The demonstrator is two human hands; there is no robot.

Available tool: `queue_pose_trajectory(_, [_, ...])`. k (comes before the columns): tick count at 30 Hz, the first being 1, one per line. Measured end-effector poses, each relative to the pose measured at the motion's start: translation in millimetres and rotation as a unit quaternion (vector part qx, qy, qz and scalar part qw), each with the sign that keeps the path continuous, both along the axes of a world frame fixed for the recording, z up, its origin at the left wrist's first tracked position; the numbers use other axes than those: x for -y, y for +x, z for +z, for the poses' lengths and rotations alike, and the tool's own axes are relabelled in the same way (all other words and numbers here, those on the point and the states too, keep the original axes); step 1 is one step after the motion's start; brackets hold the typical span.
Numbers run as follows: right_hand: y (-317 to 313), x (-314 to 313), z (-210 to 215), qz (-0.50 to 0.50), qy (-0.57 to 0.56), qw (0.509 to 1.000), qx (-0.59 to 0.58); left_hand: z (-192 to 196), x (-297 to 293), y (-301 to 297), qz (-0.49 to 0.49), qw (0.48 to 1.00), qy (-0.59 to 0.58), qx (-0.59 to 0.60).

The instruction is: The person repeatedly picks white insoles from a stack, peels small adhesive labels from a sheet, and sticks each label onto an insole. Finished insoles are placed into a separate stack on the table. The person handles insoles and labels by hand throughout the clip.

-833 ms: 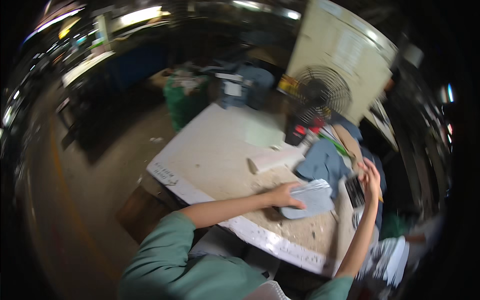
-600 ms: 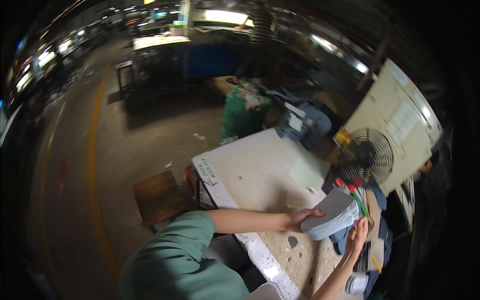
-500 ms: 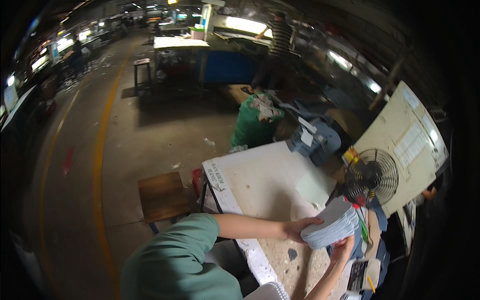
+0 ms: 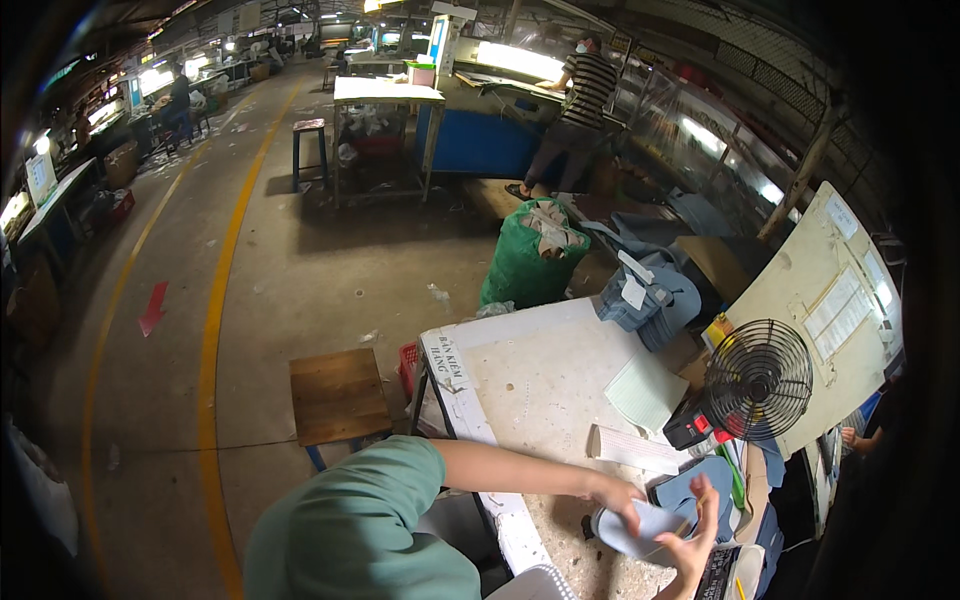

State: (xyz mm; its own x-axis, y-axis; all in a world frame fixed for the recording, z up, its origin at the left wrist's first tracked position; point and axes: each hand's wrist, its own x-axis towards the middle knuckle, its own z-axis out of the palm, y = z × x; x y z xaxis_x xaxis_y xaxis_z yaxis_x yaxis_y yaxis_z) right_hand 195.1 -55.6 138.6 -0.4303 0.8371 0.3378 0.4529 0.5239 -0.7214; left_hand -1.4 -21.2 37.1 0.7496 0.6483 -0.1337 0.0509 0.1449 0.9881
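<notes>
A stack of grey-blue, sole-shaped pieces is tilted low over the near right of the white table. My left hand is closed on its upper left side, fingers over the top. At the stack's right, my right hand has thumb and fingers spread apart, slightly blurred. A thin tan strand shows beside its fingers; I cannot make out what it is. More blue-grey pieces lie just beyond the hands.
Behind the hands stands a black fan, with loose paper sheets to its left. Grey-blue bundles rest at the table's far corner. Left of the table is a wooden stool; beyond it, a green sack. A person stands at a far bench.
The stack has come down and nearer, and turned flatter. My right hand has let go of its lower side and spread its fingers. The view has shifted slightly.
</notes>
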Motion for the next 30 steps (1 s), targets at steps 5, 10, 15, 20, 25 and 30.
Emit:
queue_pose_trajectory(5, [35,1,-20,0.003,0.055,0.998,0.002,3,-4,-8,0.045,0.975,-0.209,0.064])
queue_pose_trajectory(10, [87,-22,-28,0.205,-0.081,0.805,-0.551,16,-28,-24,0.203,0.847,-0.265,0.414])
queue_pose_trajectory(15, [12,-28,-53,0.027,-0.13,0.864,-0.486,-3,-40,-40,0.088,0.741,-0.362,0.559])
queue_pose_trajectory(20, [-27,-3,-59,-0.005,-0.172,0.91,-0.377,-4,-24,-37,0.029,0.903,-0.2,0.378])
queue_pose_trajectory(25, [-7,7,-28,0.019,-0.118,0.962,-0.244,14,-21,-43,-0.007,0.982,-0.12,0.147])
queue_pose_trajectory(30, [-7,-1,-24,0.054,-0.073,0.98,-0.176,14,-30,-44,-0.015,0.997,-0.051,0.052])
